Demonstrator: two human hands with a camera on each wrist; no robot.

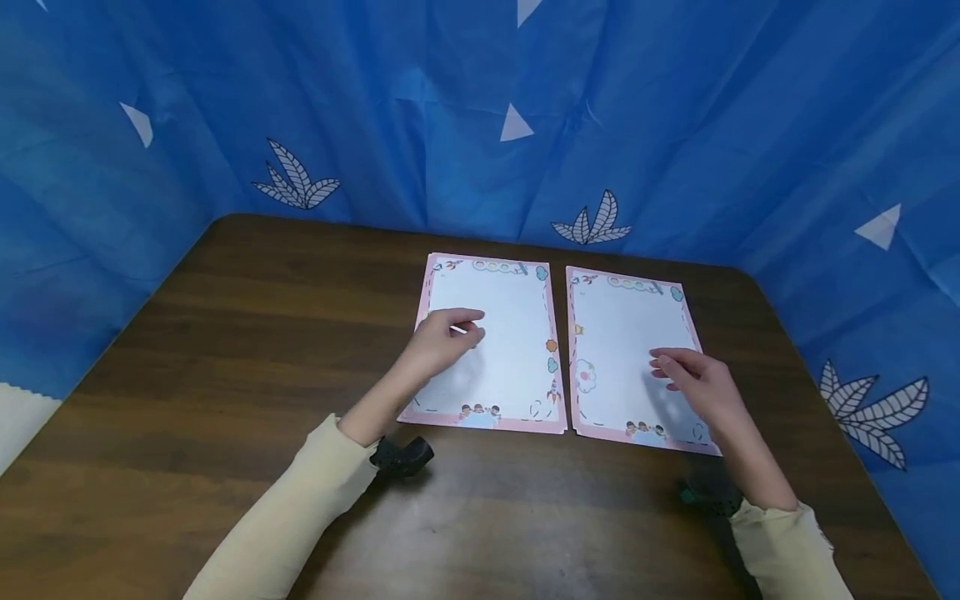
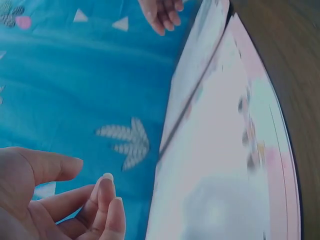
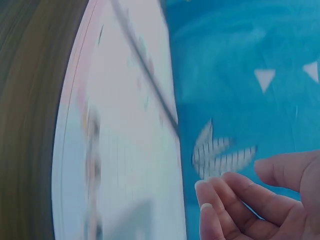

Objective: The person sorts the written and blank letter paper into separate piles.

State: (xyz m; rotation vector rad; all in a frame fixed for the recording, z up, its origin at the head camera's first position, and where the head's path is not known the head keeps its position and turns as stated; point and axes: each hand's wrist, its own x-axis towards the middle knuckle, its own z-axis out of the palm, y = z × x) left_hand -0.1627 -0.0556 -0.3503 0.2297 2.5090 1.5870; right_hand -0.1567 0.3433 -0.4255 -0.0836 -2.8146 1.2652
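Observation:
Two stacks of white paper with pink illustrated borders lie side by side on the wooden table. Over the left paper stack [image 1: 502, 333] hovers my left hand [image 1: 446, 343], its fingers loosely bent and nothing between thumb and fingertips. My right hand [image 1: 693, 379] is above the right paper stack [image 1: 622, 333], fingers relaxed and holding nothing. In the left wrist view, a gap shows between the left thumb and fingers [image 2: 107, 200]. The right wrist view likewise shows the right hand [image 3: 260, 205] apart from the paper, with loosely curved fingers.
The brown wooden table [image 1: 247, 350] extends around both stacks. A blue curtain [image 1: 360, 100] with white triangles and leaf drawings hangs behind it and along the sides. A narrow strip of table separates the stacks. Dark wrist devices, such as the left one [image 1: 403, 457], sit below each wrist.

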